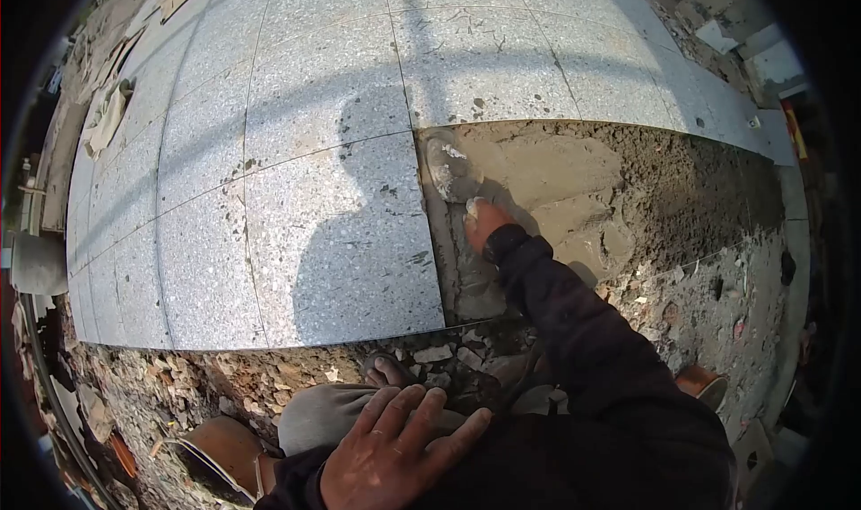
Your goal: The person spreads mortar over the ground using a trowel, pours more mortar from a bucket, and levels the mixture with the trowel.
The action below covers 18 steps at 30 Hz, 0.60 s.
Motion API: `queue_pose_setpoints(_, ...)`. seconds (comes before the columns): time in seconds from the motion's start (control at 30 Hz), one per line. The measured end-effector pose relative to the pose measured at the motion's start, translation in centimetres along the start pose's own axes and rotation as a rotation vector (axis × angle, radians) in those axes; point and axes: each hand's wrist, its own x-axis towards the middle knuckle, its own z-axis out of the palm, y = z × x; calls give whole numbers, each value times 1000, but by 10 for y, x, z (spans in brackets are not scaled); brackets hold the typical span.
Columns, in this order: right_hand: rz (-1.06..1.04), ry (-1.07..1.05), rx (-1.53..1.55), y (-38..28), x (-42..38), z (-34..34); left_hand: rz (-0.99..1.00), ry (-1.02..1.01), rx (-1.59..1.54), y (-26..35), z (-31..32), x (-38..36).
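My right hand [484,223] is closed on a trowel [453,167], whose mortar-smeared blade lies at the left end of a bed of wet mortar [560,165]. This bed borders the speckled floor tiles [332,241] on their right side. Smooth mortar spreads around the blade, while rougher, darker mortar [700,187] lies farther right. My left hand [390,447] rests near my knee at the bottom, fingers spread, holding nothing.
Broken rubble [197,380] runs along the front edge of the tiles. A brown bucket-like container [220,452] stands at lower left, and another [701,384] at lower right. A crumpled cloth or bag [108,120] lies at the tiles' left edge.
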Motion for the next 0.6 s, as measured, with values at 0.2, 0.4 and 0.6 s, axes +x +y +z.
queue_pose_setpoints(0.2,-67,-105,-210,-16,76,-18,-73,11,-23,3,3,6)
queue_pose_setpoints(0.4,-131,-278,-422,-44,101,-87,80,-23,-38,4,22,16)
queue_pose_setpoints(0.6,204,-478,-104,27,125,-145,87,70,-33,2,24,19)
